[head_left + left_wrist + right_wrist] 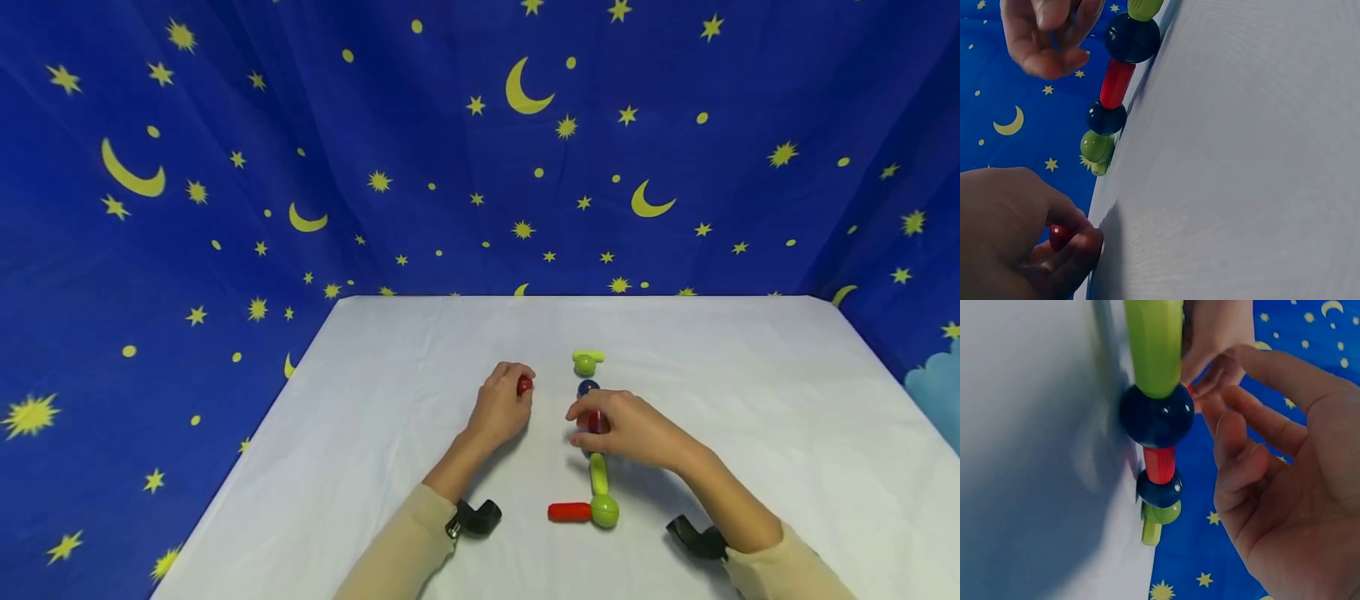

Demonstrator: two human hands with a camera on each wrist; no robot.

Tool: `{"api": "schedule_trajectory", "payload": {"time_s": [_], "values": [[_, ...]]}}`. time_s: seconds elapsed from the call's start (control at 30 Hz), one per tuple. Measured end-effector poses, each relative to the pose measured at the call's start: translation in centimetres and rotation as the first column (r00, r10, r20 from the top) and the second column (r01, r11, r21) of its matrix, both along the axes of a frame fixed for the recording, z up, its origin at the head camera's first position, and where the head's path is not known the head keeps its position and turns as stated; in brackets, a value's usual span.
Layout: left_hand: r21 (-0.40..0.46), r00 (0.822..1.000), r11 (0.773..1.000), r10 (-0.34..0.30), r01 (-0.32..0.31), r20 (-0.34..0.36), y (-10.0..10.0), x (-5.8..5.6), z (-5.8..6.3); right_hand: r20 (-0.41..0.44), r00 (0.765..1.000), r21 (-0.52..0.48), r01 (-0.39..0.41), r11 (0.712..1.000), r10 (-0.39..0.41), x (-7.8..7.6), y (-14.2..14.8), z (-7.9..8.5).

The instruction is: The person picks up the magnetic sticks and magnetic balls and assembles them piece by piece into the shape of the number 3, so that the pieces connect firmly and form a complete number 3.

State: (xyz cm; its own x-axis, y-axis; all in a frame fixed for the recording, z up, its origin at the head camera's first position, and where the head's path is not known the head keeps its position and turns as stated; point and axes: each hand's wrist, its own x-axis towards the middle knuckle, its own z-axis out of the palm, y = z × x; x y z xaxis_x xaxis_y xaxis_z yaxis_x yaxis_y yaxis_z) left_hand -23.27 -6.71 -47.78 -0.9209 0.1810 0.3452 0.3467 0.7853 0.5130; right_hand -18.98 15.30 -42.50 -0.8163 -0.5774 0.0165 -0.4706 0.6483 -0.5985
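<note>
My left hand (pixel 501 404) pinches a small red ball (pixel 525 384) between thumb and fingers, low over the white table. To its right, my right hand (pixel 637 425) hovers above a row of toy sticks and balls with nothing in its loosely bent fingers. Under that hand, a red stick (pixel 1160 465) sits between two dark blue balls (pixel 1156 415), partly hidden in the head view. A lime stick (pixel 598 473) runs from the nearer blue ball to a lime ball (pixel 604 511). From this ball another red stick (pixel 569 512) points left.
Beyond the farther blue ball lie a lime ball (pixel 585 364) and a short lime stick (pixel 597 356), touching each other. The white table (pixel 405 375) ends at a blue curtain (pixel 450 150) with yellow moons and stars. Black devices (pixel 480 517) are worn on both wrists.
</note>
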Motion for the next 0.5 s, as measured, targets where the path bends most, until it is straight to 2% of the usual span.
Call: {"api": "schedule_trajectory", "payload": {"time_s": [0.13, 0.27, 0.5], "values": [[0.004, 1.0, 1.0, 0.0, 0.0, 0.01, 0.0, -0.1, 0.1, -0.03, 0.999, 0.02, -0.042, 0.999, 0.042, 1.0, 0.1, -0.2], [0.013, 0.999, 1.0, 0.0, -0.001, 0.04, -0.1, -0.2, 0.1, -0.016, 0.998, 0.048, -0.06, 0.997, 0.06, 1.9, 0.3, -0.5], [0.012, 0.998, 1.0, -0.006, 0.005, 0.061, -0.1, -0.4, -0.1, 0.081, 0.993, 0.058, -0.086, 0.995, 0.081, 3.2, 0.7, -1.2]]}}
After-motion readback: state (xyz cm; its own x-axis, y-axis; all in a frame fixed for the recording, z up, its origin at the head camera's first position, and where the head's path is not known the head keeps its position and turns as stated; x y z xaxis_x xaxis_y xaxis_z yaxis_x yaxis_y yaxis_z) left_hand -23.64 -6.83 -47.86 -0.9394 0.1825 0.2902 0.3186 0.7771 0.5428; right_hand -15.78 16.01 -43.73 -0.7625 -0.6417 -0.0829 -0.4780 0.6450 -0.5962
